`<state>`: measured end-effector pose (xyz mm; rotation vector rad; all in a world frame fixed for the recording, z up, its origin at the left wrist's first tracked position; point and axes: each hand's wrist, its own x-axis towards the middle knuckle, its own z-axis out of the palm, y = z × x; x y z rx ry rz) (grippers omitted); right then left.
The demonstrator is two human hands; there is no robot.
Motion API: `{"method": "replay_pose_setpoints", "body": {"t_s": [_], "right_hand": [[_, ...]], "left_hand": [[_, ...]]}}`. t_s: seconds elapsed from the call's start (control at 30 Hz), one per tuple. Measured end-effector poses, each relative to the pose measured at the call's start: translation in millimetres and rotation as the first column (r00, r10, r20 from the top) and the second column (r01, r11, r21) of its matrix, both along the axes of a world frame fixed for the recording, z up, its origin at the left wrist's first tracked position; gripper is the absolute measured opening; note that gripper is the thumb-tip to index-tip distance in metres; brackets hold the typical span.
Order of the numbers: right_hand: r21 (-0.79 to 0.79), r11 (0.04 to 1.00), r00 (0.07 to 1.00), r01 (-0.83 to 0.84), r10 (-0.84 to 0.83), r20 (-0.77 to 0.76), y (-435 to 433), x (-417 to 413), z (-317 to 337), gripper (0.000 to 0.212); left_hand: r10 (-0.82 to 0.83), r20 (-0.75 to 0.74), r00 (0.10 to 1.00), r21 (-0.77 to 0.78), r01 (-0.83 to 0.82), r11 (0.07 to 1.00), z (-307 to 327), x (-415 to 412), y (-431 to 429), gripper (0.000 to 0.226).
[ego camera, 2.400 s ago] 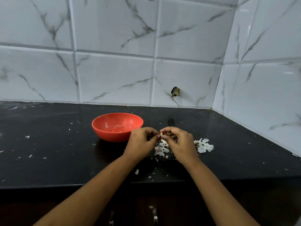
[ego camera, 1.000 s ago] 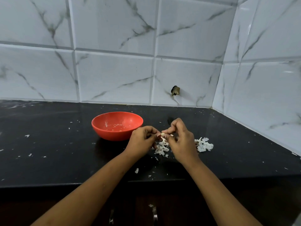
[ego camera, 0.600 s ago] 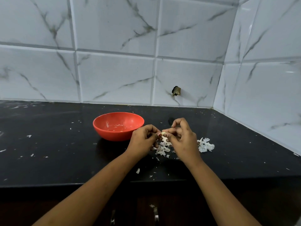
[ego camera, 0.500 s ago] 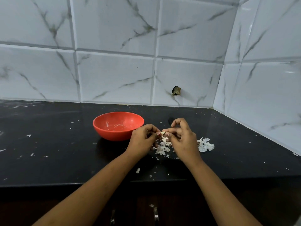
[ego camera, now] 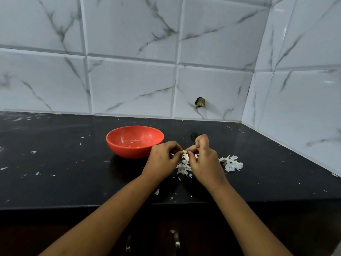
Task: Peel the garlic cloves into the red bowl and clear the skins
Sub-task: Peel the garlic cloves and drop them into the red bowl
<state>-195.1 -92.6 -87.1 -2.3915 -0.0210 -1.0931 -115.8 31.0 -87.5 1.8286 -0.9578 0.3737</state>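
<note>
A red bowl (ego camera: 118, 143) stands on the black counter (ego camera: 64, 172) with small pale garlic bits inside. Just right of it, my left hand (ego camera: 163, 161) and my right hand (ego camera: 204, 160) meet fingertip to fingertip and pinch one small garlic clove (ego camera: 184, 152) between them. Both hover above a heap of white skins (ego camera: 183, 168) on the counter. A second heap of skins (ego camera: 231, 163) lies to the right of my right hand. Most of the clove is hidden by my fingers.
Small white skin flakes are scattered over the counter, several near its front edge (ego camera: 156, 192). Tiled walls close off the back and the right side. A dark chipped hole (ego camera: 200, 102) marks the back wall. Cabinet handles (ego camera: 177, 239) show below the counter.
My hands stay together on the clove over the same heap. My right index finger, curled low at first, has lifted and stays raised while the fingertips work at the clove.
</note>
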Motion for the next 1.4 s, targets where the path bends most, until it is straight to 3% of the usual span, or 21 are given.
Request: {"method": "replay_pose_setpoints", "body": {"t_s": [0.3,0.6,0.83,1.17,1.4], "right_hand": [[0.052,0.999,1.000,-0.004,0.004,0.001,0.9,-0.2,0.7,0.030],[0.257,0.963,0.997,-0.082,0.076,0.032,0.2,0.4,2.8,0.046],[0.245,0.965,0.994,-0.096,0.078,0.080,0.2,0.2,3.1,0.041],[0.195,0.975,0.992,-0.104,0.087,0.094,0.2,1.0,-0.3,0.051],[0.177,0.978,0.988,-0.112,0.092,0.121,0.9,1.3,0.7,0.046]], "left_hand": [[0.000,-0.020,1.000,0.000,0.000,1.000,0.3,-1.0,-0.1,0.007],[-0.103,-0.284,0.953,-0.174,0.055,0.983,1.9,1.2,-1.2,0.015],[-0.160,-0.323,0.933,-0.197,0.099,0.975,1.3,1.7,-0.9,0.016],[-0.166,-0.359,0.918,-0.203,0.096,0.974,1.8,2.5,-1.5,0.011],[-0.252,-0.449,0.857,-0.202,0.177,0.963,4.2,-2.6,-1.3,0.010]]}}
